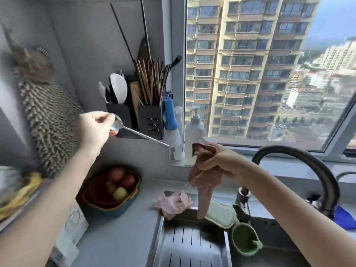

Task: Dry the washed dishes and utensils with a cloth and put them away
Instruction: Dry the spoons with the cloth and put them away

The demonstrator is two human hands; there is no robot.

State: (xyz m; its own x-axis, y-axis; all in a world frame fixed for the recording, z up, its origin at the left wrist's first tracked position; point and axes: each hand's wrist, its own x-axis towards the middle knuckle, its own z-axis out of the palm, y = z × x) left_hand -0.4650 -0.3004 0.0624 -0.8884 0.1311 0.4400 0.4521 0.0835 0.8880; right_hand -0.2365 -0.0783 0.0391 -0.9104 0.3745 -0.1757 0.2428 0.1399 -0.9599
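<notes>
Above the stainless steel sink (192,249), the right hand (221,162) is closed tightly around a dusty-pink cloth (204,182), whose loose end hangs down below the fist. Up and to its left, the left hand (94,128) pinches the bowl of a long silver metal spoon (141,134) between thumb and fingers; the handle points away to the right. Just beyond the left hand's fingertips is a black cutlery holder (150,116) filled with wooden chopsticks (148,79).
</notes>
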